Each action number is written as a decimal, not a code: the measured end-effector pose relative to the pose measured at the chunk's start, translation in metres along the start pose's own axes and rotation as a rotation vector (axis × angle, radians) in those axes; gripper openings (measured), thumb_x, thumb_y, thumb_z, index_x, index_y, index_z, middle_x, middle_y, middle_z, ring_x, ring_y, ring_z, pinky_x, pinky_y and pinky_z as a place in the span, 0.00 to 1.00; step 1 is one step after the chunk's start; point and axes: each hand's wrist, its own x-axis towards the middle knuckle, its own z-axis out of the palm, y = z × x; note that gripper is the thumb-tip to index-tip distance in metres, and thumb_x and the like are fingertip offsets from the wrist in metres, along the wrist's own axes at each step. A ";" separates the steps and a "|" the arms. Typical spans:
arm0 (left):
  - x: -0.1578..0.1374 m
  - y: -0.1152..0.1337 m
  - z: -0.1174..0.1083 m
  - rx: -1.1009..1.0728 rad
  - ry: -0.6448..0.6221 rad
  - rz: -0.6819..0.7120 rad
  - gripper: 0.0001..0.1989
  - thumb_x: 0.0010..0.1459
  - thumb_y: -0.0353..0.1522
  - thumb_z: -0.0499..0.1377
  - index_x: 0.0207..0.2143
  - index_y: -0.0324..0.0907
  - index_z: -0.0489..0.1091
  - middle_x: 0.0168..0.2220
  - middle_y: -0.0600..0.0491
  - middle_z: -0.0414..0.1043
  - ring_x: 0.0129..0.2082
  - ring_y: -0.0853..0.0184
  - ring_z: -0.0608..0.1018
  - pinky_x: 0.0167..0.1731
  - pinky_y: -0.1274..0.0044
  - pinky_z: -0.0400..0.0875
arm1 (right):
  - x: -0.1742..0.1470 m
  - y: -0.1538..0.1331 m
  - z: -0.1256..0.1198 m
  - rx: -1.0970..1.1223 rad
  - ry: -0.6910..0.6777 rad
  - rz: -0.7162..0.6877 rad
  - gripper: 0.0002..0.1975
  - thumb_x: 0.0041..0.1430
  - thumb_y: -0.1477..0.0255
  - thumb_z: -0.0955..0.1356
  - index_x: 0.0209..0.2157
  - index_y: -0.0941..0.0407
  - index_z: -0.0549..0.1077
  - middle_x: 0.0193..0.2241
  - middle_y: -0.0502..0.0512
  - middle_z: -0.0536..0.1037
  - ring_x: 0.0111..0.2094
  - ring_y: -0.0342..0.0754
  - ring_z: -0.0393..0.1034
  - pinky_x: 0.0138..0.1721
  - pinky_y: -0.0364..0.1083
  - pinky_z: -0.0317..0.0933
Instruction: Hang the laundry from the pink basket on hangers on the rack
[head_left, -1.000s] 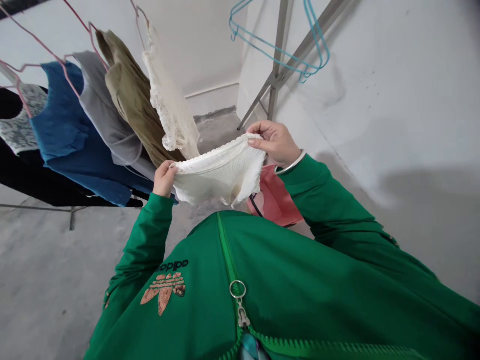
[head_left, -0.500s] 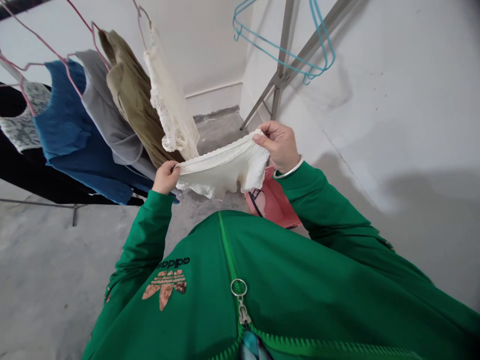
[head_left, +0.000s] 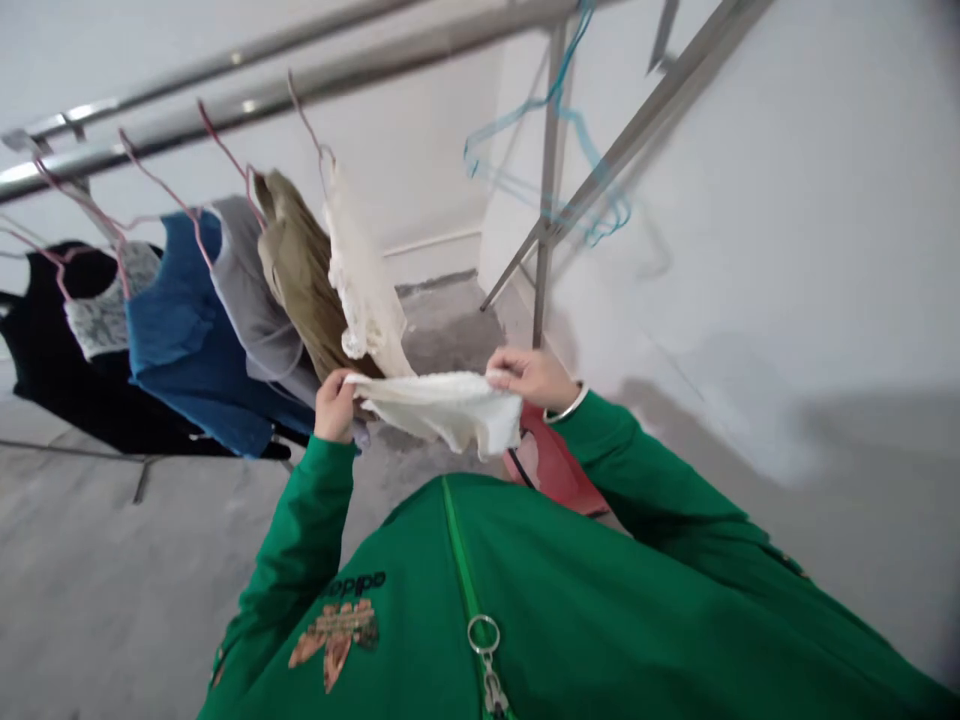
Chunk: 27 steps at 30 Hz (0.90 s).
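Observation:
A pair of white underpants [head_left: 442,405] is stretched out in front of my body, its waistband along the top. My left hand [head_left: 334,405] pinches one end of the waistband, and my right hand [head_left: 534,380] grips the other end. The lower edge hangs loose and wavy. Just beyond the underpants, a cream lace garment [head_left: 367,270] hangs close to my left hand. Behind my right forearm, a pink basin [head_left: 559,470] on the floor is partly covered.
A metal clothes rack [head_left: 247,105] crosses the upper left, bearing an olive garment [head_left: 296,260], a grey top [head_left: 247,280], a blue top [head_left: 180,330] and a black garment [head_left: 60,350]. Blue hangers [head_left: 517,190] dangle near the rack's leg [head_left: 546,220], beside the right wall.
The view has tilted up, bringing the rack's bars into sight. Both hands still hold the underpants, which look less tautly spread and more level. The blue hangers have swung or blurred.

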 end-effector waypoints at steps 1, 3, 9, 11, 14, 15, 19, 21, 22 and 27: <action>-0.003 -0.001 0.001 -0.108 -0.012 -0.067 0.10 0.44 0.35 0.63 0.28 0.42 0.66 0.22 0.58 0.67 0.23 0.71 0.70 0.23 0.80 0.66 | -0.001 0.005 0.003 -0.018 -0.054 0.009 0.12 0.52 0.61 0.71 0.27 0.55 0.72 0.25 0.51 0.73 0.28 0.45 0.65 0.31 0.46 0.62; -0.007 -0.004 0.004 -0.241 -0.025 -0.176 0.12 0.42 0.36 0.64 0.28 0.42 0.65 0.22 0.57 0.69 0.23 0.70 0.72 0.23 0.79 0.68 | -0.002 0.019 0.008 -0.031 -0.186 0.064 0.15 0.51 0.59 0.71 0.27 0.58 0.72 0.23 0.51 0.72 0.26 0.43 0.64 0.29 0.44 0.61; -0.017 -0.023 0.010 -0.186 -0.099 -0.247 0.15 0.34 0.36 0.68 0.24 0.39 0.69 0.16 0.58 0.68 0.16 0.72 0.68 0.18 0.81 0.63 | 0.007 0.046 0.003 -0.154 -0.475 0.077 0.18 0.49 0.57 0.73 0.26 0.59 0.73 0.19 0.48 0.70 0.24 0.41 0.64 0.27 0.41 0.62; -0.020 -0.032 0.011 -0.063 -0.209 -0.262 0.16 0.31 0.37 0.70 0.22 0.38 0.70 0.15 0.57 0.68 0.15 0.74 0.67 0.17 0.83 0.60 | 0.018 0.042 -0.011 -0.216 -0.359 -0.013 0.13 0.49 0.60 0.73 0.29 0.55 0.74 0.22 0.47 0.73 0.24 0.41 0.64 0.27 0.42 0.63; -0.025 -0.046 0.010 0.017 -0.326 -0.324 0.19 0.28 0.39 0.72 0.20 0.37 0.71 0.14 0.56 0.67 0.14 0.74 0.66 0.16 0.83 0.57 | 0.047 0.022 -0.051 -0.304 0.017 -0.066 0.13 0.53 0.64 0.69 0.41 0.50 0.71 0.38 0.52 0.75 0.31 0.44 0.67 0.35 0.47 0.67; -0.026 -0.050 0.010 0.018 -0.355 -0.348 0.20 0.28 0.40 0.72 0.19 0.37 0.70 0.14 0.55 0.67 0.14 0.73 0.66 0.16 0.82 0.57 | 0.059 0.012 -0.069 -0.338 0.172 -0.073 0.16 0.55 0.65 0.68 0.46 0.50 0.69 0.44 0.55 0.73 0.35 0.46 0.67 0.39 0.50 0.67; -0.035 -0.060 0.008 -0.027 -0.440 -0.379 0.24 0.31 0.46 0.74 0.20 0.36 0.71 0.16 0.52 0.70 0.16 0.70 0.70 0.20 0.79 0.64 | 0.107 -0.024 -0.140 -0.669 0.681 -0.044 0.22 0.57 0.68 0.67 0.52 0.58 0.64 0.53 0.66 0.65 0.52 0.58 0.60 0.54 0.57 0.57; -0.040 -0.061 0.006 -0.066 -0.453 -0.377 0.26 0.32 0.48 0.74 0.22 0.36 0.72 0.17 0.52 0.71 0.18 0.70 0.71 0.22 0.79 0.65 | 0.125 -0.034 -0.164 -0.951 0.753 0.067 0.21 0.57 0.69 0.68 0.51 0.62 0.66 0.53 0.70 0.66 0.54 0.61 0.59 0.54 0.56 0.56; -0.044 -0.061 0.005 -0.085 -0.449 -0.376 0.27 0.32 0.49 0.74 0.22 0.36 0.73 0.18 0.52 0.72 0.18 0.70 0.72 0.23 0.79 0.66 | 0.132 -0.035 -0.172 -1.058 0.748 0.135 0.21 0.57 0.69 0.68 0.51 0.64 0.66 0.52 0.72 0.67 0.54 0.62 0.59 0.53 0.56 0.57; -0.056 -0.053 -0.002 -0.165 -0.422 -0.395 0.27 0.33 0.50 0.74 0.26 0.36 0.75 0.20 0.50 0.74 0.20 0.68 0.74 0.24 0.78 0.67 | 0.155 -0.027 -0.188 -1.183 0.698 0.310 0.18 0.61 0.72 0.65 0.50 0.66 0.68 0.50 0.74 0.70 0.51 0.62 0.62 0.46 0.53 0.58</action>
